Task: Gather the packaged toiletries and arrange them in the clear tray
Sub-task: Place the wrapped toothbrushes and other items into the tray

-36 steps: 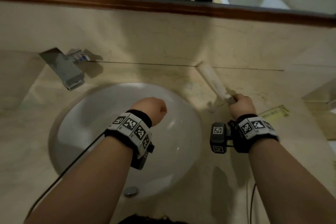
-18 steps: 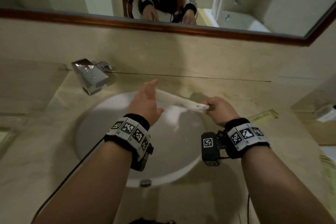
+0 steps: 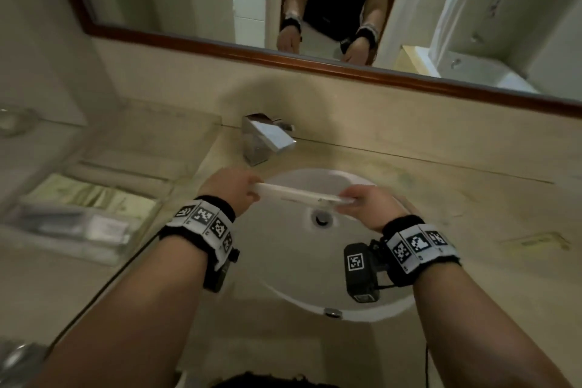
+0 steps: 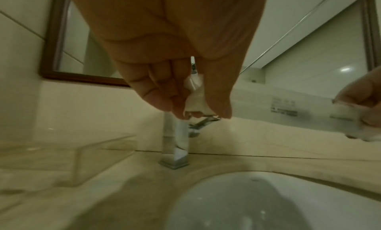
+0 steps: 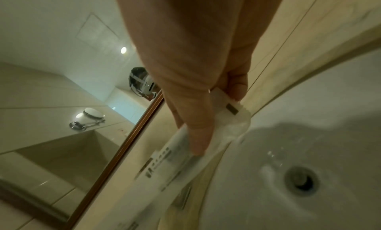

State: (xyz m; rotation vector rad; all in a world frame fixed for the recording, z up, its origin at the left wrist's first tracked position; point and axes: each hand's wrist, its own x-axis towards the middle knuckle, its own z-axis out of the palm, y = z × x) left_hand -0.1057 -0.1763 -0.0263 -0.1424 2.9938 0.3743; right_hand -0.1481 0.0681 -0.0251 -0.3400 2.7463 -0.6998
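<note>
A long white toiletry packet [image 3: 296, 194] hangs level over the sink, held at both ends. My left hand [image 3: 252, 190] pinches its left end, which shows crumpled between thumb and fingers [image 4: 194, 96] in the left wrist view. My right hand [image 3: 349, 200] grips the right end, with the thumb lying along the printed wrapper [image 5: 175, 160]. The clear tray [image 3: 28, 208] sits on the counter to the left and holds green packets [image 3: 88, 195] and grey-white ones [image 3: 94, 227]. Its clear corner [image 4: 98, 152] lies just left of the faucet.
A chrome faucet [image 3: 267, 142] stands behind the white sink [image 3: 283, 277], whose drain [image 5: 302, 183] lies under the packet. A flat yellowish packet [image 3: 535, 241] lies on the counter at right. A wood-framed mirror [image 3: 220, 47] runs along the back wall.
My right hand lifted the white packet off the counter and brought it left over the sink. My left hand opened and took its other end. The view swung left, showing the tray.
</note>
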